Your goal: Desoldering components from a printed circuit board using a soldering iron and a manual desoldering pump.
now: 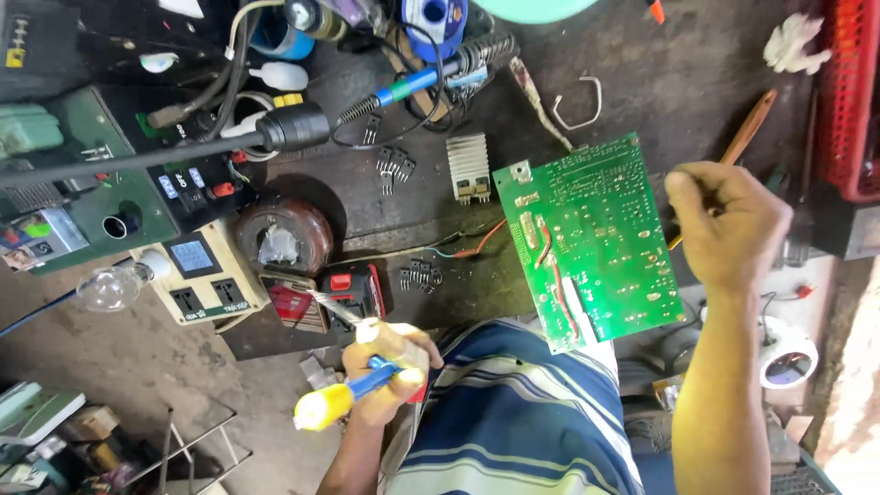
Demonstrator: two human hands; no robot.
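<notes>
With the left hand [390,362] clamped on a yellow-handled soldering iron [344,396] at lower centre and the right hand [729,225] closed on what may be a brush [747,133], steady the green circuit board [591,238] at centre right before touching tip to joint.

Daylight is even and fairly bright, strongest off the lower right corner, where the pale floor washes out. The dark surface [385,211] shows soft, short shadows. The green circuit board [591,240] is sharp; the yellow-handled tool [344,396] looks slightly overexposed and soft.
</notes>
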